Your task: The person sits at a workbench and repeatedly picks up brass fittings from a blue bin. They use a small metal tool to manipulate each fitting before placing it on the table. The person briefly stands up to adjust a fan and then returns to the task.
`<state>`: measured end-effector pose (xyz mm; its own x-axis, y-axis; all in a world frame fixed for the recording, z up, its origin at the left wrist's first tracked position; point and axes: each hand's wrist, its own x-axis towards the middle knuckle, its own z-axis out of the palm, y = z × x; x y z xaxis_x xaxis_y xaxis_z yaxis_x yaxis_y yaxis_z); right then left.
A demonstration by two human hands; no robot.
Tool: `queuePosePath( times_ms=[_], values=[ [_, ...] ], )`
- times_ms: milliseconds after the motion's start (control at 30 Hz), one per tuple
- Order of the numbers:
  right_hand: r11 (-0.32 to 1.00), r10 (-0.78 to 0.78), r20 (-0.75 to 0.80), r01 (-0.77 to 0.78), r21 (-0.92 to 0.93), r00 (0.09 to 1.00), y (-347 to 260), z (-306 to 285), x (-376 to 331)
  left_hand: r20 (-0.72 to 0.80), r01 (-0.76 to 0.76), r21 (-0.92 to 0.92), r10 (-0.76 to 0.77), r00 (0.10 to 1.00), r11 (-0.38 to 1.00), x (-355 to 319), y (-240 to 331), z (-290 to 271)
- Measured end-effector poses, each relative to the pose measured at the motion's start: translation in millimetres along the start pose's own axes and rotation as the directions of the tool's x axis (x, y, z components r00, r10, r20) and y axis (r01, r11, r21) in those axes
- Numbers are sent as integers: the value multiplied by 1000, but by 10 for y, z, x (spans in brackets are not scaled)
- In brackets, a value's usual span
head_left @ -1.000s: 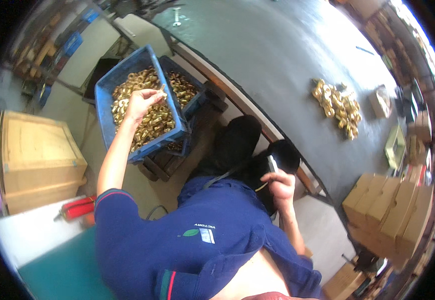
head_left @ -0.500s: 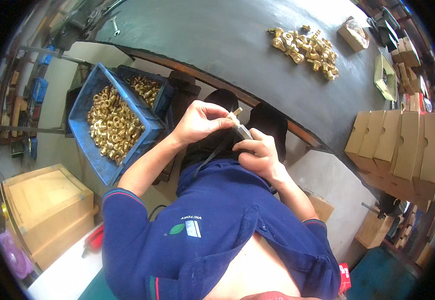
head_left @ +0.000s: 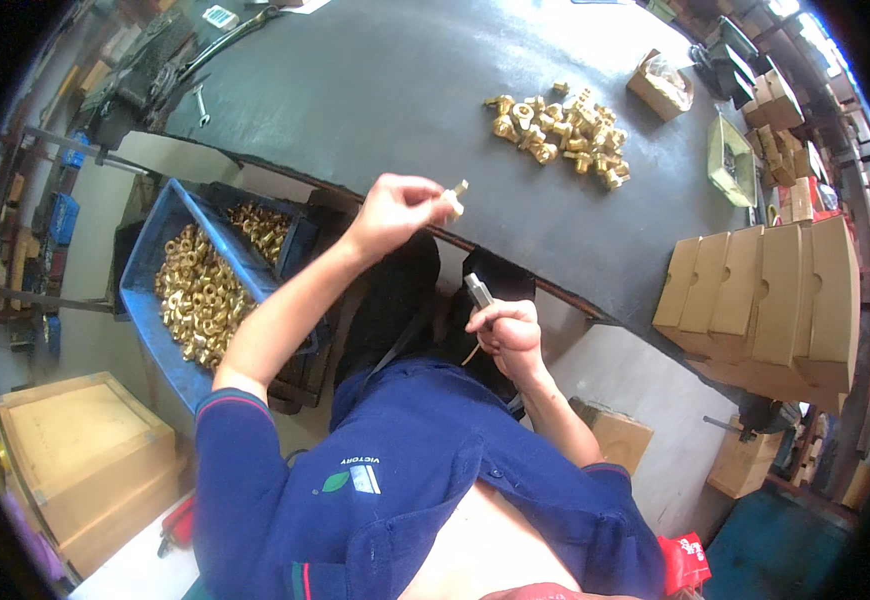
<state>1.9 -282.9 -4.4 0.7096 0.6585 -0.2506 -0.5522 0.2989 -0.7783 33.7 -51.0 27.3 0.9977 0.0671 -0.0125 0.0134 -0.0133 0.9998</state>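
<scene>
My left hand (head_left: pixel 395 210) is raised over the edge of the dark table (head_left: pixel 375 90) and pinches a small brass fitting (head_left: pixel 455 192) at its fingertips. My right hand (head_left: pixel 507 335) stays lower, close to my lap, gripping a slim metal tool (head_left: pixel 479 291) that points upward. A heap of brass fittings (head_left: pixel 560 135) lies on the table beyond my left hand. To my left stands a blue crate (head_left: pixel 145 290) filled with brass rings (head_left: pixel 200 295).
A row of folded cardboard boxes (head_left: pixel 765 290) stands at the right. A wooden box (head_left: pixel 75 450) sits at lower left. A small open carton (head_left: pixel 660 85) and a green tray (head_left: pixel 730 160) lie on the table's far right side.
My left hand left the blue crate, met the right hand at the tool, then rose toward the table holding a brass fitting. The right hand stayed near my lap.
</scene>
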Motion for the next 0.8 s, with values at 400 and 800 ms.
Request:
queuePosePath(
  times_ms=[400,800],
  values=[
    [996,-85,-216,89,8,973,-49,-340,-324,-112,-17,810,184,976,586,2390,-132,218],
    [1000,-6,-279,1,-17,960,106,-338,-317,60,-368,780,525,849,507,1461,-111,-547]
  ],
)
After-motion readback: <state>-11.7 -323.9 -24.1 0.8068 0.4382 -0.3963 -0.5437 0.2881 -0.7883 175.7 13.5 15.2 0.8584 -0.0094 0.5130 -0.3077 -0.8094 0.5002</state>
